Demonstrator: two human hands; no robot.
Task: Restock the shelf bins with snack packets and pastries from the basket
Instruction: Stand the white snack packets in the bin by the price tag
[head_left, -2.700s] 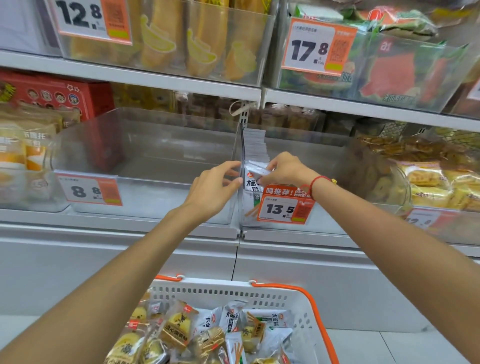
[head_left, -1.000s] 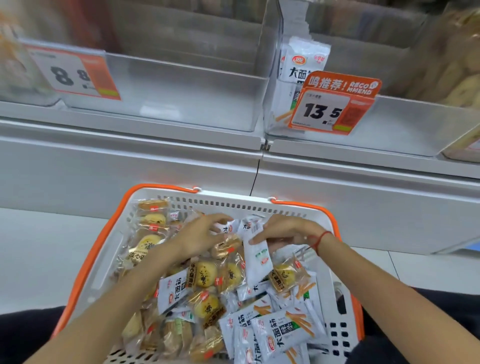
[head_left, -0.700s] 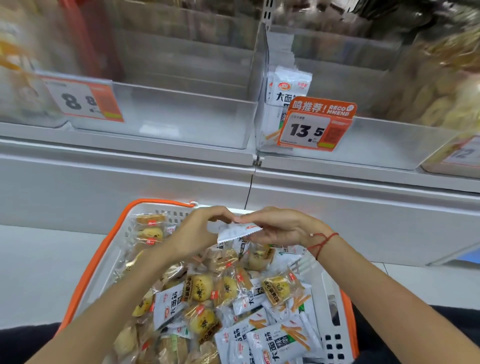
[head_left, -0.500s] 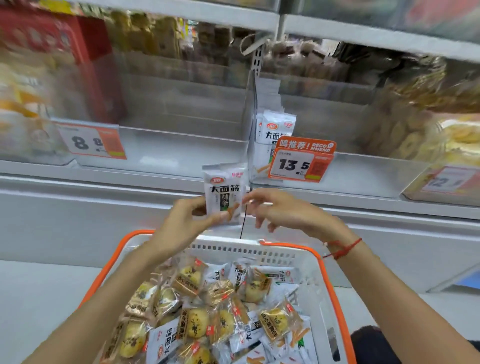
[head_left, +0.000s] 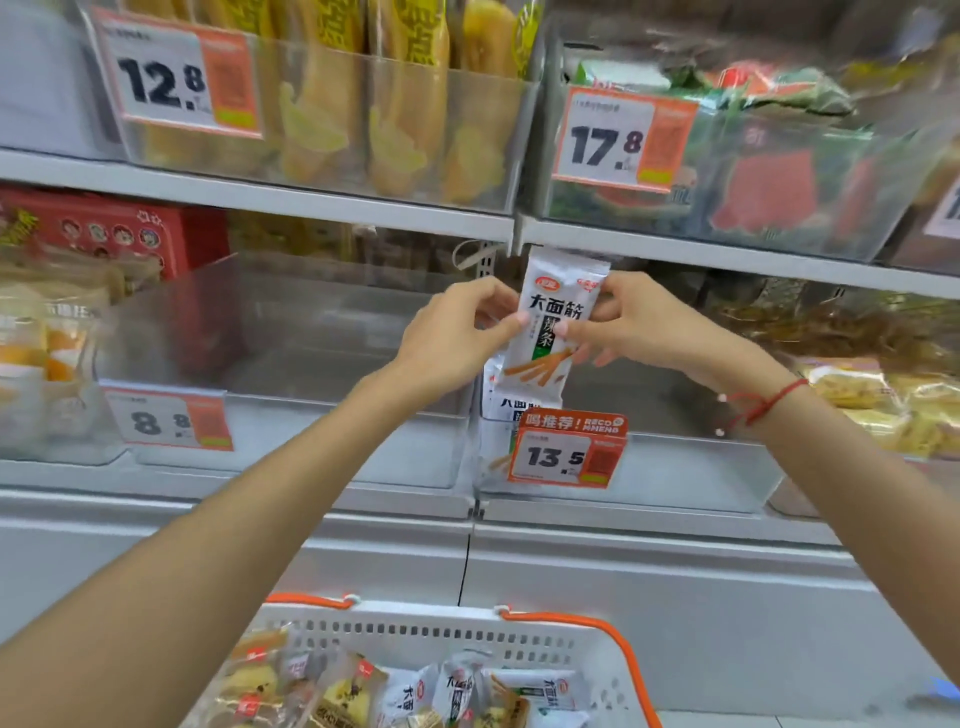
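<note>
A white snack packet (head_left: 551, 317) with black characters and orange sticks stands upright above the left end of the clear bin (head_left: 675, 478) tagged 13.5. My left hand (head_left: 457, 332) pinches its left edge and my right hand (head_left: 631, 325) pinches its right edge. Below it, a few of the same packets (head_left: 511, 402) stand in that bin against its left wall. The white basket (head_left: 467, 636) with orange handles sits at the bottom, holding wrapped yellow pastries (head_left: 343, 696) and more white packets (head_left: 457, 688).
An empty-looking clear bin (head_left: 291, 436) tagged 8.8 sits left of the 13.5 bin. Bins of yellow pastries stand at far left (head_left: 36, 364) and far right (head_left: 893, 400). The upper shelf (head_left: 311, 197) carries bins tagged 12.8 and 17.8, close above the packet.
Both hands picked a white packet out of the basket and lifted it up to the 13.5 bin. The view tilted up from the basket to the shelves.
</note>
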